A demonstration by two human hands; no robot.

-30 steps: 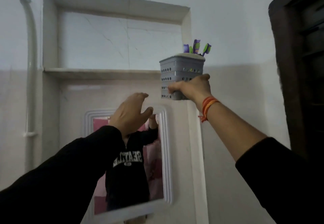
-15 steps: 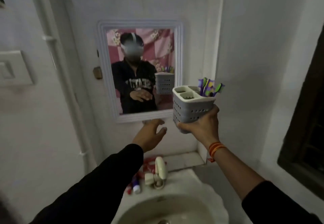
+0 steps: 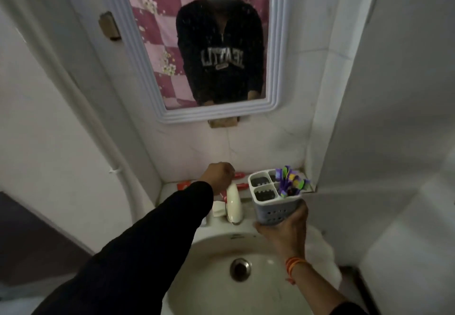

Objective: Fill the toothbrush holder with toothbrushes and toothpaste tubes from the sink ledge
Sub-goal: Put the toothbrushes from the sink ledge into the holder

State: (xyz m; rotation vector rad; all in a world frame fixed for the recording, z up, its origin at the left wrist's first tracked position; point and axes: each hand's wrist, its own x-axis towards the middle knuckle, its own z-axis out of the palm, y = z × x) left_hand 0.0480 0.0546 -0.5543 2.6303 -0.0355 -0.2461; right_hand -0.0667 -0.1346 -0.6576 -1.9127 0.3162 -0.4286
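Observation:
My right hand [image 3: 283, 228] grips the base of the pale grey perforated toothbrush holder [image 3: 273, 206] and keeps it upright above the basin's right rim. It has several compartments, and one at the right holds purple and green toothbrushes [image 3: 290, 181]; the others look empty. My left hand [image 3: 219, 176] reaches over the tap to the sink ledge, fingers curled down around the end of a red toothpaste tube [image 3: 240, 174]. A second red tube [image 3: 242, 186] lies just in front of it, and a third red tube [image 3: 183, 185] lies left of my wrist.
A cream tap [image 3: 234, 204] stands under my left wrist at the back of the white basin [image 3: 209, 253]. A white-framed mirror [image 3: 277, 107] hangs above the ledge. A pipe [image 3: 118, 174] runs down the left wall; a wall corner closes in on the right.
The view has tilted from the high shelf down to the sink. My right hand brought the holder down to basin level. My left hand dropped onto the ledge and closed over a tube.

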